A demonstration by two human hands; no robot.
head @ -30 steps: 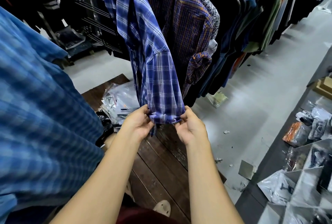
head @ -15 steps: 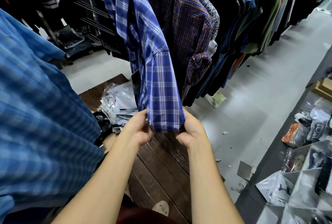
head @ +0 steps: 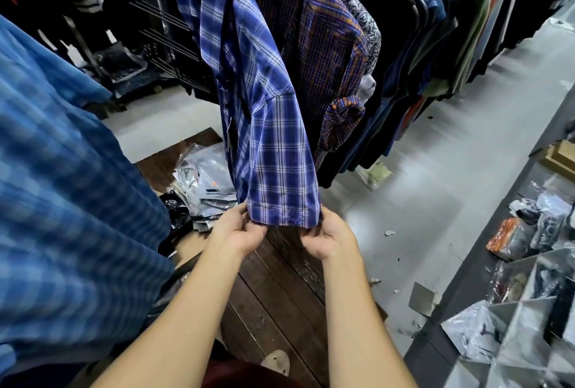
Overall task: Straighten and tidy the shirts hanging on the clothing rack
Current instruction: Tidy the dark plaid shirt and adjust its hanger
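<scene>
A blue and white plaid shirt [head: 267, 126] hangs from the rack in front of me, its short sleeve hanging down. My left hand [head: 239, 232] pinches the left corner of the sleeve's hem, and my right hand [head: 329, 236] pinches the right corner. The hem lies flat and unrolled between them. Behind it hangs an orange and navy striped shirt [head: 323, 45] with a rolled-up sleeve cuff. Further right, a row of dark shirts [head: 441, 29] fills the rack.
A blurred blue checked shirt [head: 62, 201] hangs close at my left. Below my hands is a dark wooden platform [head: 280, 294] with plastic-wrapped packets [head: 205, 176]. Grey floor [head: 435, 185] runs to the right, beside a shelf of packaged goods [head: 529, 294].
The rolled sleeve cuff has been unfolded downward; the hem now lies flat and longer between my hands, which have moved slightly down and apart.
</scene>
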